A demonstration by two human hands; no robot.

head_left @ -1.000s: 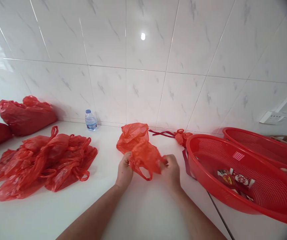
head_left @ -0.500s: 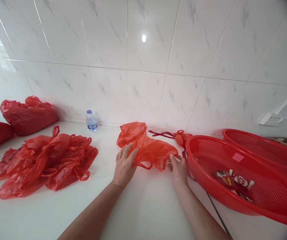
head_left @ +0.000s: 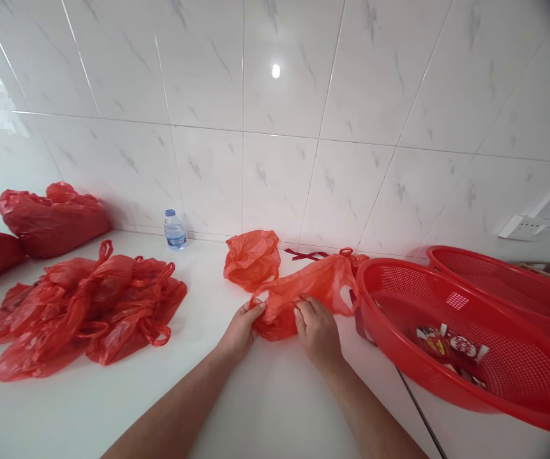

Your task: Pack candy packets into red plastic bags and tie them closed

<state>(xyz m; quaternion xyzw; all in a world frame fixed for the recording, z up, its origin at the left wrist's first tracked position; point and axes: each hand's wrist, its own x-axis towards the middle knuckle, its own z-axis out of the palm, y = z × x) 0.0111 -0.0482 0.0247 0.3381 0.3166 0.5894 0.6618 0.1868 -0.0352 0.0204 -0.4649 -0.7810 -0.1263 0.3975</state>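
Note:
A red plastic bag (head_left: 304, 294) lies stretched out on the white counter (head_left: 265, 408), reaching from my hands toward the basket. My left hand (head_left: 241, 330) pinches its left end between fingers and thumb. My right hand (head_left: 317, 330) is closed on the bag's bottom edge beside it. Just behind sits a second crumpled red bag (head_left: 252, 256).
A heap of red bags (head_left: 83, 307) lies at the left, with two filled red bags (head_left: 52, 218) by the wall. A small water bottle (head_left: 174, 229) stands at the back. Two red mesh baskets (head_left: 466, 344) sit at the right, the near one holding wrapped sweets (head_left: 447, 344). Red ribbon (head_left: 309, 255) lies behind.
The bag has been pulled out longer toward the basket. My right hand moved left and closed on the bag near my left hand, which went from fingers spread to pinching.

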